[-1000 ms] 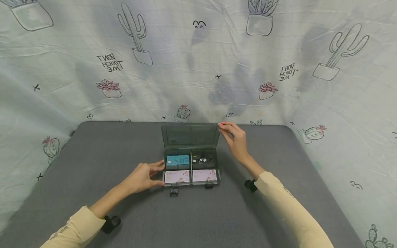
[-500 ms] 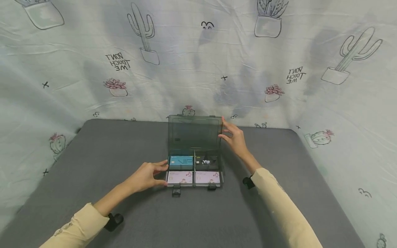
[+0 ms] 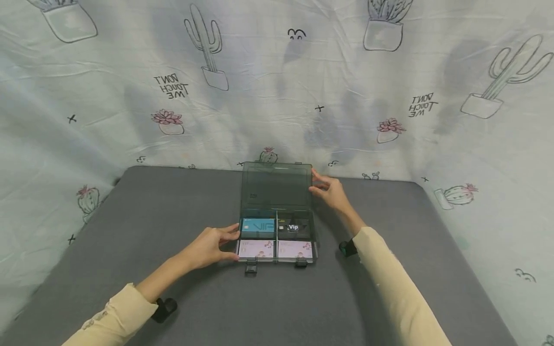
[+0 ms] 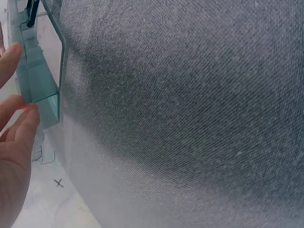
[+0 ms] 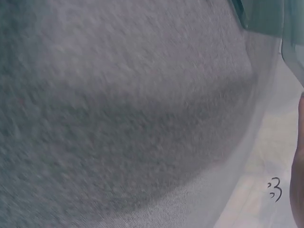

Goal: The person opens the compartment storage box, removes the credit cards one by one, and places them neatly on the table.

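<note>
A translucent dark plastic card case [image 3: 315, 251] lies on the table with its hinged lid [image 3: 277, 186] raised at the back. Four-way compartments hold cards: a blue VIP card [image 3: 255, 225] and a black Vip card [image 3: 298, 229] behind, a pink card [image 3: 255, 249] and another pink card [image 3: 295, 249] in front. My left hand [image 3: 207, 249] holds the case's left side, thumb at the front corner and fingers farther back; the left wrist view shows these fingertips at the case wall [image 4: 40, 80]. The lid's right edge is held between thumb and fingers of my right hand [image 3: 332, 193].
Two latches hang at the case's front, the left latch [image 3: 251, 267] folded out. The grey cloth-covered table [image 3: 294, 307] runs back to a white curtain [image 3: 277, 96] printed with cacti. Black wrist straps show below both sleeves.
My right hand has swung the lid farther up and back, its fingers shifting from the corner to the right edge. The left hand stays at the case. The view has shifted slightly.
</note>
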`<state>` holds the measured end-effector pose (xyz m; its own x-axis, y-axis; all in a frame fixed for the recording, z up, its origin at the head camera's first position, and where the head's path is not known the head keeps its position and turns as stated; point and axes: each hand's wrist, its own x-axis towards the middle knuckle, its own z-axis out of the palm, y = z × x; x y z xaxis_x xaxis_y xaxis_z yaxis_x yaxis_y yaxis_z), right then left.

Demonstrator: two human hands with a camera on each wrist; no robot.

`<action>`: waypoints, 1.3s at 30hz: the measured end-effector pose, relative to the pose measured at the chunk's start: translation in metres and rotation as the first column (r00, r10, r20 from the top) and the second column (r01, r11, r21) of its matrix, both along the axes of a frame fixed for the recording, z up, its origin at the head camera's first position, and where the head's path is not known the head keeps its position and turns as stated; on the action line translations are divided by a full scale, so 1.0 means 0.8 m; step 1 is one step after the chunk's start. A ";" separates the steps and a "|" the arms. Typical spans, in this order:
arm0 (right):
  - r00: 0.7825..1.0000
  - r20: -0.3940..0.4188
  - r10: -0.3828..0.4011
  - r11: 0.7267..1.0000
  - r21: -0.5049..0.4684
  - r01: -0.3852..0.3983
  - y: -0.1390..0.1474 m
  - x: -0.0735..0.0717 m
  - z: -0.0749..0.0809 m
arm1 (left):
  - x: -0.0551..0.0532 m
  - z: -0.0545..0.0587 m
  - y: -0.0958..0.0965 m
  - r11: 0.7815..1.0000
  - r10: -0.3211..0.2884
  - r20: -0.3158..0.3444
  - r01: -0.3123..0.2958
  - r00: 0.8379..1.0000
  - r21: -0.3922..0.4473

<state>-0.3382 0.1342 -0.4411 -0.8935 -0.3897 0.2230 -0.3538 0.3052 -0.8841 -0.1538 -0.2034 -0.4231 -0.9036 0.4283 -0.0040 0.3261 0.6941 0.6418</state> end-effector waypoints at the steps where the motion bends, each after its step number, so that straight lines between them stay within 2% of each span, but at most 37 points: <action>1: 0.999 0.045 0.007 1.000 0.001 -0.007 0.000 -0.002 0.001 | 0.000 0.000 0.000 1.000 0.000 0.001 0.000 1.000 -0.005; 3: 0.994 0.109 0.019 1.000 0.013 -0.021 0.001 -0.005 0.002 | 0.000 0.001 0.000 1.000 -0.007 -0.005 0.007 1.000 -0.015; 5: 0.992 0.126 0.022 0.998 0.059 -0.030 0.000 -0.007 0.003 | 0.000 0.002 0.001 1.000 -0.012 -0.004 0.012 1.000 -0.016; 9: 0.992 0.117 0.037 0.986 0.154 -0.055 -0.001 -0.010 0.002 | 0.000 0.001 -0.002 0.999 -0.030 0.001 0.030 1.000 -0.016; 18: 0.995 0.070 0.072 0.954 0.287 -0.089 0.004 -0.009 -0.006 | -0.002 -0.001 -0.005 0.998 -0.061 0.001 0.061 0.998 0.014; 32: 0.993 0.099 0.069 0.954 0.285 -0.095 0.005 -0.005 -0.017 | -0.005 0.003 -0.005 0.996 -0.086 0.029 0.086 0.996 -0.004; 39: 0.978 0.187 0.088 0.974 0.191 -0.124 0.009 -0.003 -0.022 | -0.009 0.002 -0.007 0.997 -0.071 0.053 0.070 0.996 0.011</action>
<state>-0.3406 0.1415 -0.4590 -0.8627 -0.5051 -0.0268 -0.2376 0.4515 -0.8601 -0.1606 -0.2091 -0.4213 -0.8699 0.4910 -0.0475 0.3388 0.6647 0.6659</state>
